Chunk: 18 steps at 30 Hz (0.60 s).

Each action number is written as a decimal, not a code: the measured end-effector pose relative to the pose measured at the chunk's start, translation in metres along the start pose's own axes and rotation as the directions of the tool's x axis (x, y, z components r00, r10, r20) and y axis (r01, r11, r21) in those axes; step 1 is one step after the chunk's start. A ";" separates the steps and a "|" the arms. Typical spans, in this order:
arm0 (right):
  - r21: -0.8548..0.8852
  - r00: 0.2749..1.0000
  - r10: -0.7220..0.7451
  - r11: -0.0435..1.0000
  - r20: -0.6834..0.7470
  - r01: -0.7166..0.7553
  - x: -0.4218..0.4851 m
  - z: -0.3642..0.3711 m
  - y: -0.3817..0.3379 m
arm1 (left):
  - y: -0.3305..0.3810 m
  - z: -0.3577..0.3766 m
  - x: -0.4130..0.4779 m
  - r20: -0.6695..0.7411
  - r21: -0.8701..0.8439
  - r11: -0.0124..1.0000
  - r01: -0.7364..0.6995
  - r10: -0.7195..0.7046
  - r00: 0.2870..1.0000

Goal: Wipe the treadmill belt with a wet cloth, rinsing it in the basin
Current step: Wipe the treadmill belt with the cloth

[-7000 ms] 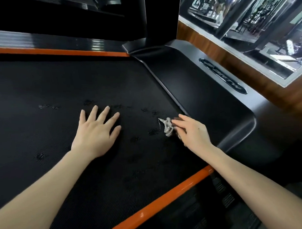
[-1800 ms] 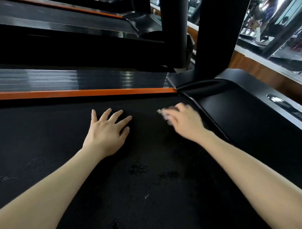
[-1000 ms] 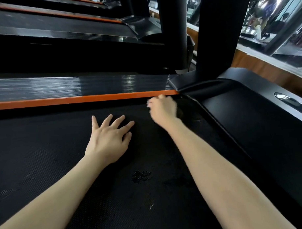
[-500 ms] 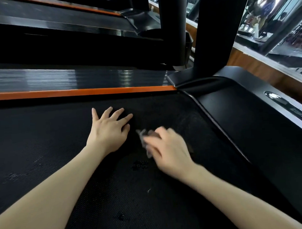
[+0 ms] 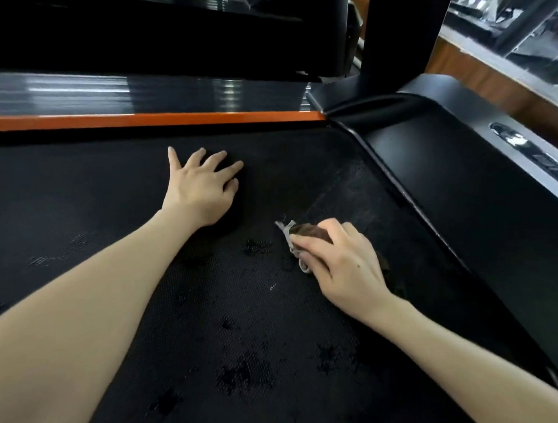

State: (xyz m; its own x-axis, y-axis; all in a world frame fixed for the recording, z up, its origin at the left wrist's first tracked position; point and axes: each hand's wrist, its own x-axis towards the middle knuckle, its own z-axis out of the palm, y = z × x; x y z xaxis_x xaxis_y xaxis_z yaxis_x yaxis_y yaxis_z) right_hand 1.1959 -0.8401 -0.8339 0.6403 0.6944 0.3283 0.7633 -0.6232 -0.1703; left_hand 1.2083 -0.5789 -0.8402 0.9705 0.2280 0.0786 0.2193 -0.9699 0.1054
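Black belt (image 5: 81,193) (wet-spotted) meets orange rail (image 5: 141,119).

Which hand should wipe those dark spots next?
The right hand: it grips the cloth on the belt, close to the dark spots. The left hand rests flat, holding nothing.

A tall matte-black upright post (image 5: 401,33) rises at the top right. Just right of it runs a strip of reddish-brown wood panelling (image 5: 488,83), capped by a pale grey sill (image 5: 494,60). Above that sill a large glass pane (image 5: 524,13) shows blurred bright shapes and dark slanting bars. Left of the post stands a second, narrower black column (image 5: 325,29). Lower left of the post, a glossy ribbed grey rail (image 5: 140,92) catches white streaks of light, edged by a flat orange strip (image 5: 141,119).
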 end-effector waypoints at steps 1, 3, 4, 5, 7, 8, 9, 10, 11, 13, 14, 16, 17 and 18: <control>0.022 1.000 0.006 1.000 -0.010 -0.006 0.002 -0.001 0.003 | 0.000 -0.005 -0.001 -0.035 -0.011 1.000 -0.007 0.007 0.999; 0.026 1.000 0.012 1.000 -0.028 -0.011 0.008 0.001 0.007 | -0.001 -0.021 -0.012 -0.174 -0.092 0.996 0.000 -0.016 0.985; 0.021 0.999 0.013 1.000 -0.034 -0.013 0.008 0.003 0.007 | -0.002 -0.031 -0.025 -0.240 -0.137 0.991 0.009 -0.042 0.970; 0.019 0.999 0.017 1.000 -0.040 -0.016 0.007 0.004 0.007 | -0.002 -0.039 -0.042 -0.284 -0.170 0.985 0.016 -0.064 0.957; 0.017 0.999 0.016 1.000 -0.045 -0.015 0.005 0.005 0.006 | 0.000 -0.050 -0.089 -0.310 -0.202 0.979 0.029 -0.092 0.946; 0.011 0.999 0.023 1.000 -0.040 -0.022 0.005 0.004 0.006 | 0.002 -0.052 -0.116 -0.299 -0.199 0.979 0.031 -0.091 0.950; 0.002 0.999 0.028 1.000 -0.034 -0.028 0.005 0.003 0.007 | 0.005 -0.049 -0.144 -0.271 -0.191 0.981 0.036 -0.088 0.959; -0.009 0.999 0.037 0.999 -0.027 -0.037 0.006 0.002 0.007 | 0.009 -0.046 -0.170 -0.237 -0.182 0.982 0.043 -0.086 0.968; -0.020 0.999 0.046 0.999 -0.023 -0.046 0.006 0.001 0.005 | 0.013 -0.042 -0.192 -0.199 -0.172 0.984 0.048 -0.083 0.977; -0.045 0.998 0.054 0.997 -0.037 -0.056 0.002 0.001 -0.002 | 0.018 -0.033 -0.221 -0.127 -0.152 0.987 0.053 -0.073 0.989; -0.060 0.998 0.055 0.997 -0.040 -0.057 -0.003 -0.001 -0.004 | 0.019 -0.029 -0.230 -0.097 -0.145 0.988 0.057 -0.071 0.993; -0.091 0.999 0.039 0.995 -0.008 -0.039 -0.015 -0.008 0.000 | 0.018 -0.023 -0.235 -0.066 -0.134 0.989 0.065 -0.074 0.995; -0.110 0.999 0.034 0.993 0.008 -0.033 -0.021 -0.013 0.009 | 0.018 -0.020 -0.236 -0.061 -0.135 0.989 0.067 -0.076 0.995; -0.132 0.998 0.059 0.990 0.006 -0.057 -0.025 -0.019 0.022 | 0.017 -0.019 -0.235 -0.059 -0.141 0.988 0.070 -0.079 0.995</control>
State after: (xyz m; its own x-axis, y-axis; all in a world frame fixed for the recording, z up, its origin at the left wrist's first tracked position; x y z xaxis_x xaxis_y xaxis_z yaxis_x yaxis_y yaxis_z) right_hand 1.1947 -0.8779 -0.8285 0.6845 0.6588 0.3123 0.7071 -0.7042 -0.0644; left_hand 0.9822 -0.6472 -0.8381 0.9427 0.3082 0.1281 0.2702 -0.9301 0.2489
